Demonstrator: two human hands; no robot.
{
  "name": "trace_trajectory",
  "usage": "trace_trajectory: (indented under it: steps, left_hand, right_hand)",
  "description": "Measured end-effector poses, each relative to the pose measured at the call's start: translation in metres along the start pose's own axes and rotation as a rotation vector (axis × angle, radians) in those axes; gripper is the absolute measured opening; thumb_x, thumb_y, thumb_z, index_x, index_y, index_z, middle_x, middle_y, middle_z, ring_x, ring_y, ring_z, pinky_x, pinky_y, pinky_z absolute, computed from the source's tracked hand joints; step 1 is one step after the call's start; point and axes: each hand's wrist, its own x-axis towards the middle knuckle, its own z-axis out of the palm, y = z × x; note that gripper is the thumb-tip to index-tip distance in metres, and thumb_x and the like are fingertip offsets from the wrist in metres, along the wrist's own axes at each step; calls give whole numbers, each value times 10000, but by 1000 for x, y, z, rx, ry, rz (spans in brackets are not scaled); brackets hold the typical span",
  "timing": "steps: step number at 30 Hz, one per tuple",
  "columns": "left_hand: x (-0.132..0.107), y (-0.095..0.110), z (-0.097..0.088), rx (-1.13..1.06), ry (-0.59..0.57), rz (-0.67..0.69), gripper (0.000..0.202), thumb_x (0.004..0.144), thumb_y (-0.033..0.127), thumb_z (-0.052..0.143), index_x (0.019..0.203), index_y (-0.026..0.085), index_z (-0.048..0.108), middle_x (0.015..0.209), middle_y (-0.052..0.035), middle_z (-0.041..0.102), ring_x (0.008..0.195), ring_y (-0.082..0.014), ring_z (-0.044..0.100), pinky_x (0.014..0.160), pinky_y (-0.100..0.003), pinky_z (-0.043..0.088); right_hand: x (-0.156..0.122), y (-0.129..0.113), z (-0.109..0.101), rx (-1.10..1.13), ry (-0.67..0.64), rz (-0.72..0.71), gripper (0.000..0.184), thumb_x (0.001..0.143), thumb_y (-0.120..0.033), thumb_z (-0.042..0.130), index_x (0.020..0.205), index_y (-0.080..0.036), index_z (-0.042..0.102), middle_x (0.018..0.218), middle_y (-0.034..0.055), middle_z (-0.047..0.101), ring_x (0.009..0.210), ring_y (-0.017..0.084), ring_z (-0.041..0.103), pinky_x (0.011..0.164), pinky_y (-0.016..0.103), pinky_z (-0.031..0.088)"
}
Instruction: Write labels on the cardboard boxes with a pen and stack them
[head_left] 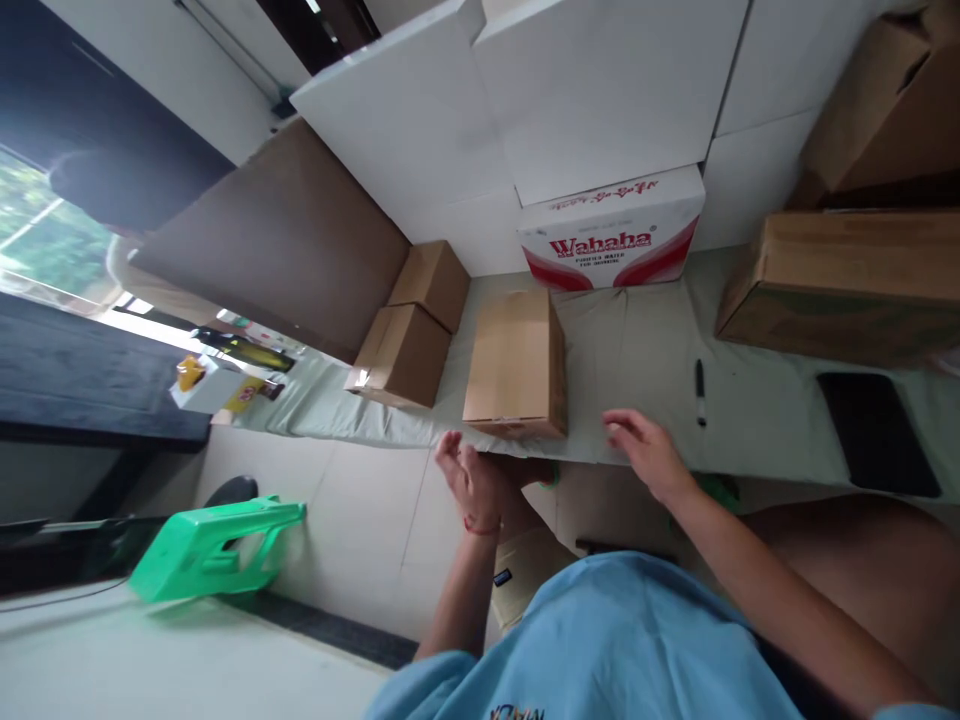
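Note:
A small closed cardboard box point(517, 362) lies on the pale green table cover point(637, 350) right at its near edge. My left hand point(469, 478) hovers just below the box's near left corner, fingers spread, holding nothing. My right hand point(645, 450) rests at the table edge to the right of the box, fingers loosely bent and apart, empty. A black marker point(700, 392) lies on the cover just beyond my right hand.
Two more small cardboard boxes point(409, 335) sit left of the middle one. A white and red Wahaha carton point(611, 240) and white boxes stand behind. A large brown carton point(847, 285) and a black phone point(877, 432) lie at right. A green plastic stool point(214, 545) is on the floor.

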Motion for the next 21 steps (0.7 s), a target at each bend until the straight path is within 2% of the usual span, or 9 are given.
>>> trace_trajectory:
  steps: [2, 5, 7, 10, 12, 15, 18, 20, 21]
  left_hand:
    - [-30, 11, 8, 143, 182, 286, 883, 845, 532, 846, 1572, 405, 362, 1753, -78, 254, 1705, -376, 18, 1358, -601, 229]
    - [-42, 52, 34, 338, 25, 380, 1031, 733, 506, 953, 1587, 458, 378, 1805, -3, 93, 1678, -392, -211, 1369, -679, 10]
    - [-26, 85, 59, 448, -72, 417, 978, 772, 548, 922, 1602, 449, 413, 1812, 2, 100, 1666, -411, -242, 1348, -705, -43]
    - [17, 125, 95, 621, -118, 517, 1053, 754, 622, 912, 1646, 334, 431, 1806, -117, 181, 1656, -535, -130, 1263, -825, -56]
    - [48, 139, 106, 849, -127, 428, 1206, 702, 664, 927, 1687, 252, 367, 1806, -220, 145, 1634, -611, -33, 1205, -881, -53]
    - [83, 149, 98, 1160, -247, 197, 1283, 727, 748, 850, 1738, 252, 236, 1810, -255, 87, 1631, -595, 141, 1241, -820, 171]
    - [109, 156, 71, 1234, -493, 36, 1205, 851, 734, 711, 1746, 151, 152, 1708, -250, 410, 1528, -456, 486, 1235, -542, 434]
    - [123, 163, 57, 1314, -509, -8, 1144, 893, 689, 671, 1737, 124, 145, 1588, -227, 576, 1406, -427, 623, 1157, -483, 515]
    - [127, 167, 54, 1372, -498, 7, 1146, 891, 675, 676, 1730, 100, 149, 1577, -236, 584, 1396, -429, 632, 1148, -476, 519]
  right_hand:
    - [-10, -8, -43, -341, 209, -197, 452, 944, -583, 599, 1237, -257, 709, 1222, 134, 736, 1060, 294, 705, 1058, 584, 558]
    - [-26, -9, -128, -830, 727, -352, 655, 962, -627, 566, 1421, -162, 607, 1392, 256, 644, 1369, 467, 569, 1169, 743, 391]
    - [-36, 3, -182, -995, 904, -268, 868, 937, -697, 619, 1586, -148, 446, 1564, 314, 492, 1507, 563, 403, 1187, 794, 315]
    - [-48, 33, -237, -1015, 989, -43, 1223, 726, -819, 791, 1666, -199, 315, 1654, 361, 344, 1511, 659, 332, 1128, 843, 313]
    - [-54, 47, -252, -1011, 972, 134, 1310, 624, -857, 829, 1631, -157, 370, 1614, 418, 355, 1475, 701, 345, 1085, 859, 324]
    - [-59, 45, -249, -1123, 908, 270, 1127, 774, -816, 719, 1518, -11, 458, 1464, 468, 474, 1390, 659, 466, 1050, 770, 417]
    - [-55, 27, -242, -1226, 863, 336, 913, 862, -641, 712, 1436, 37, 498, 1345, 407, 587, 1305, 549, 561, 1042, 636, 466]
    - [-49, 18, -245, -1244, 840, 353, 825, 867, -564, 722, 1402, 31, 520, 1332, 383, 595, 1295, 511, 560, 1029, 594, 469]
    - [-46, 16, -248, -1241, 834, 356, 801, 859, -551, 730, 1378, 27, 538, 1333, 382, 589, 1290, 505, 554, 1020, 587, 467]
